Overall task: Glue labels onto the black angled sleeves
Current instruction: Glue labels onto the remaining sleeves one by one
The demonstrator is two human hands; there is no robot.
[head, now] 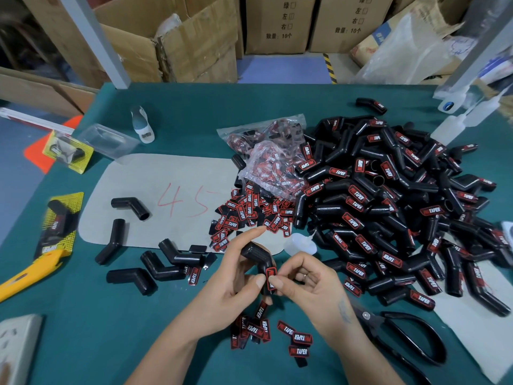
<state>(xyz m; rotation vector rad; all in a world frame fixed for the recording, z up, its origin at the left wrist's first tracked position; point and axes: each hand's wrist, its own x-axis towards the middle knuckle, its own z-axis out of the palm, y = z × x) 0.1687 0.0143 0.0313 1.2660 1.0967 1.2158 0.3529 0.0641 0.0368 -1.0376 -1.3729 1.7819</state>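
Note:
My left hand (pixel 236 276) grips a black angled sleeve (pixel 256 255) above the green table, thumb against its lower arm. A red-and-black label (pixel 271 277) lies on that arm, and my right hand (pixel 308 282) pinches the label's edge with thumb and forefinger. Several bare sleeves (pixel 163 263) lie to the left. A big heap of labelled sleeves (pixel 388 212) fills the right side. Loose labels (pixel 249 215) are spread by the heap, and more labels (pixel 294 337) lie under my wrists. A small clear glue bottle (pixel 301 241) lies just beyond my hands.
Black scissors (pixel 408 340) lie at the right front. A yellow utility knife (pixel 30 273) and packaged sleeves (pixel 59 220) sit at the left. A grey mat (pixel 155 176) marked "45" covers the table's middle. Plastic bags of labels (pixel 266 134) sit behind; cardboard boxes (pixel 177 43) stand beyond the table.

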